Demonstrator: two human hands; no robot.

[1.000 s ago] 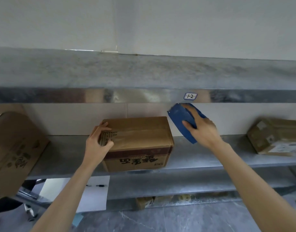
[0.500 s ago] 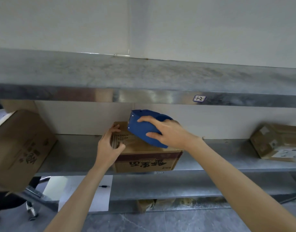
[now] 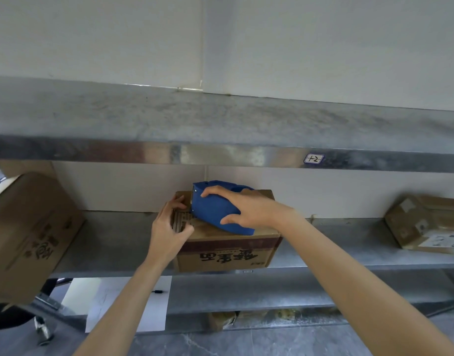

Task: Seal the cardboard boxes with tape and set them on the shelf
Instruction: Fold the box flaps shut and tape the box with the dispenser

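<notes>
Brown cardboard box [image 3: 228,250] is set on the middle shelf [image 3: 113,242] of a steel rack, at the front edge, roughly centre. Top flaps are folded flat, so the contents cannot be told. A dark red band and large printed characters are shown on the front face.

Blue tape dispenser [image 3: 215,214] is laid on the box top, nose pointed toward the box's left end, body angled back to the right. It is clasped by the right grip [image 3: 249,211]: fingers are curled over the top of the shell, thumb is pressed to the near side. Whether tape is being laid cannot be told.

Box's left end is held by the left grip [image 3: 169,232], thumb laid on the top face, fingers wrapped round the far left corner, just beside the dispenser nose.

Larger cardboard box [image 3: 28,235] is seen at far left, tilted and overhanging the shelf front; closed, contents hidden. Third box [image 3: 426,224], with white labels stuck on, is set at the far right of the same shelf, well apart; closed too.

Upper shelf [image 3: 220,119] is marked with a small handwritten label [image 3: 313,159] on its front lip. White paper sheet [image 3: 128,301] is seen at the left end of the lower shelf [image 3: 246,291], with a small black pen-like item [image 3: 158,292] on it. Crumpled brown package [image 3: 222,321] is glimpsed beneath, too dim to identify.
</notes>
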